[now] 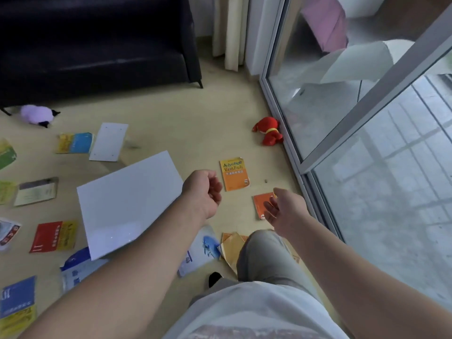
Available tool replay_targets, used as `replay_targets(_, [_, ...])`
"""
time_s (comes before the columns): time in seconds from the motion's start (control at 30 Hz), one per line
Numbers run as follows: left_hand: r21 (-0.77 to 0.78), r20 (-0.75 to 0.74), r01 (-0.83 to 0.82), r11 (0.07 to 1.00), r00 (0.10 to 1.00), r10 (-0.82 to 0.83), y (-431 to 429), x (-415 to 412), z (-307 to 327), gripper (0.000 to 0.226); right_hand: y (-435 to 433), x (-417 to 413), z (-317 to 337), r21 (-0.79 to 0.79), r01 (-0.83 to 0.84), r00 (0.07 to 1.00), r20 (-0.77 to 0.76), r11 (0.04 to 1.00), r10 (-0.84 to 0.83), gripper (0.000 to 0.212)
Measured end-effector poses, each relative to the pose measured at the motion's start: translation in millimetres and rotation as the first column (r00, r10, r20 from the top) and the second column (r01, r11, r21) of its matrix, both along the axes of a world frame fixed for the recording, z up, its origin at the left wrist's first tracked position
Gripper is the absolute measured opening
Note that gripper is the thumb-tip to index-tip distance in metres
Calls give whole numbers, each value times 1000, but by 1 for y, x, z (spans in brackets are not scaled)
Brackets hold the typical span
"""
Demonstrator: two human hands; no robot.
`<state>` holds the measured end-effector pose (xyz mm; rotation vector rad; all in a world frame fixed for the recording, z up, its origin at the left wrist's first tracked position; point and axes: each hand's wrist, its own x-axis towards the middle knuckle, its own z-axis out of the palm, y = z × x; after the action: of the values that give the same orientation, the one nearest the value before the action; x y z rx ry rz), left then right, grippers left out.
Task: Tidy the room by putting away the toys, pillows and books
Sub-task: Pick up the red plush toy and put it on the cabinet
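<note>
Both my hands reach out over a floor strewn with books. My left hand (204,189) hangs with loosely curled fingers and holds nothing, just left of a yellow-orange English book (234,173). My right hand (285,209) is relaxed and empty above an orange book (259,204), part of which it hides. A red plush toy (268,133) lies against the glass door track. A purple plush toy (36,115) lies by the sofa's leg. A large white board (129,201) lies under my left forearm.
A black sofa (97,45) fills the far left. A sliding glass door (367,118) runs down the right side, with curtains (228,30) behind it. Several more books lie on the left floor, among them a red one (52,236) and a blue one (18,298). A small white panel (108,141) lies further back.
</note>
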<state>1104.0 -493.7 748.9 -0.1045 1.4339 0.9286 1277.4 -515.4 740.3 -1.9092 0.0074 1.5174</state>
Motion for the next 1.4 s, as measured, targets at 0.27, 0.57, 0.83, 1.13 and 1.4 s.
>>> replay_targets(0.27, [-23,23,-44,999,999,44,153,-19,-16,20,163,-24,-16,2,-20,1000,-6,1000,20,8])
replay_targets(0.57, [-130,-28,-107,986,994,104,355,-26,-17,14,399,-42,-13,-50,-192,981,-2,980,192,10])
replay_targets(0.83, [-53,-71,-34,998,997,30,522,-28,15,20,554,-43,10,5,-151,988,2,988,151,11])
replay_targets(1.13, [-29,-71,273,962,959,-274,761,-23,-31,24,745,-41,-58,-4,126,991,38,992,-126,14])
replay_targets(1.4, [-170,-62,583,795,798,-599,928,1,-48,25,854,-59,-80,-151,483,873,-2,863,-489,6])
